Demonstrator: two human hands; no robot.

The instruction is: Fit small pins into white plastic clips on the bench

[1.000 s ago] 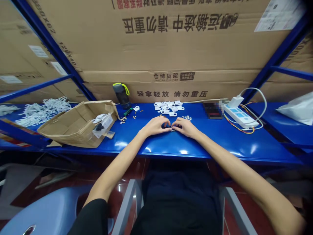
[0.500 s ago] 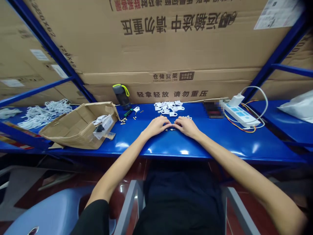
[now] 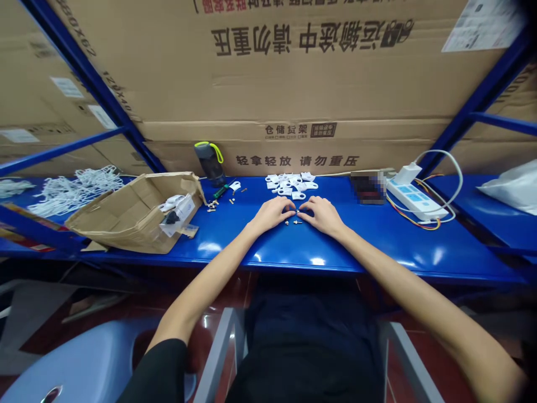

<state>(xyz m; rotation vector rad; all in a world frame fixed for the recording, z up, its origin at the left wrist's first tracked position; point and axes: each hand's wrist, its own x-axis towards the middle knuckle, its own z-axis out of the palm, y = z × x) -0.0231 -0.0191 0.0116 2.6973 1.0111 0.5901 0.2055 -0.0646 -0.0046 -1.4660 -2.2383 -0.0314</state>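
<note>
On the blue shelf top, my left hand (image 3: pixel 274 214) and my right hand (image 3: pixel 322 215) face each other with fingertips almost meeting. Between them is a tiny light part (image 3: pixel 297 211), held at the fingertips, too small to make out. My fingers are bent and pinched on both sides. Just in front of the fingertips lie two small metal pieces, one at the left (image 3: pixel 287 223) and one at the right (image 3: pixel 297 222). Behind my hands is a pile of white plastic pieces (image 3: pixel 289 183) with round holes.
An open cardboard box (image 3: pixel 126 224), a bottle (image 3: pixel 210 163), a green-handled tool (image 3: pixel 220 191) and small brass-coloured parts (image 3: pixel 212 206) are at the left. White cords (image 3: pixel 79 189) lie farther left. A power strip (image 3: pixel 417 200) with cables and a dark blurred object (image 3: pixel 368 187) are at the right.
The fingertips have moved slightly apart, and a tiny part now shows between them. The small white bits beside my right hand are no longer visible. The view has shifted slightly.
</note>
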